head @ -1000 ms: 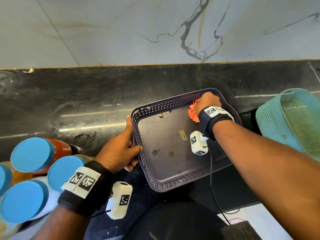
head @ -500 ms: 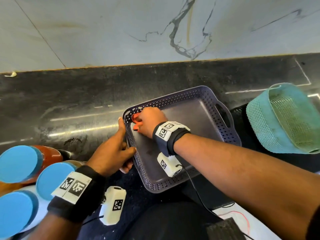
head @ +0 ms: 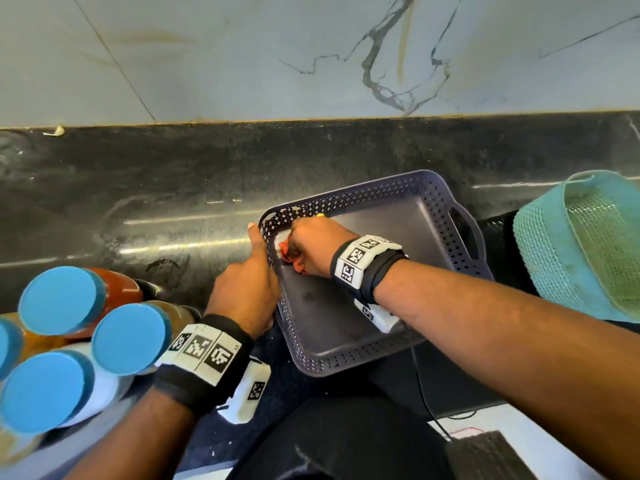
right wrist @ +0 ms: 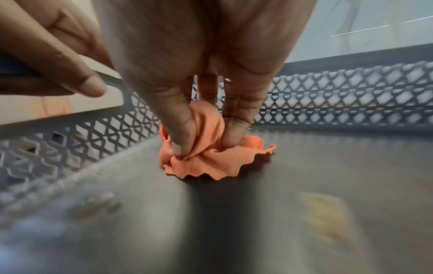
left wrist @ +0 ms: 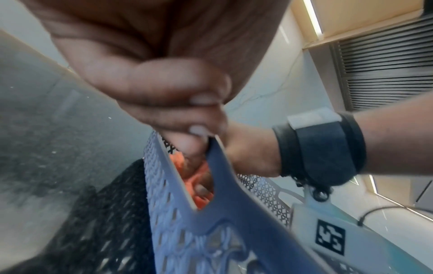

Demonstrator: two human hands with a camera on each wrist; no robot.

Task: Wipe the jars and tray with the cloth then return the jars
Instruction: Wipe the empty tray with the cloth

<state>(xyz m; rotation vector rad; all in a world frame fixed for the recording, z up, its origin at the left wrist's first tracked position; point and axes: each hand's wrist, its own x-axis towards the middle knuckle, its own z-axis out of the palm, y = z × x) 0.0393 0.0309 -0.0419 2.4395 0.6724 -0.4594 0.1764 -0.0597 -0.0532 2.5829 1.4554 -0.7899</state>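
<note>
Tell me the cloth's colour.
Orange; the cloth shows best in the right wrist view, bunched under the right hand.

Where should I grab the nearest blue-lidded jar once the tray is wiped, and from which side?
Probably round its body just under the blue lid, coming from the right, the tray side. The jars stand packed together at the left, so only that side looks open. The lid is wide and flat, poor for pinching.

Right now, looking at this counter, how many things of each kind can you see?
Blue-lidded jars: 4 (one cut off at the left edge)
Purple tray: 1
Orange cloth: 1
Teal basket: 1
Total: 7
</note>
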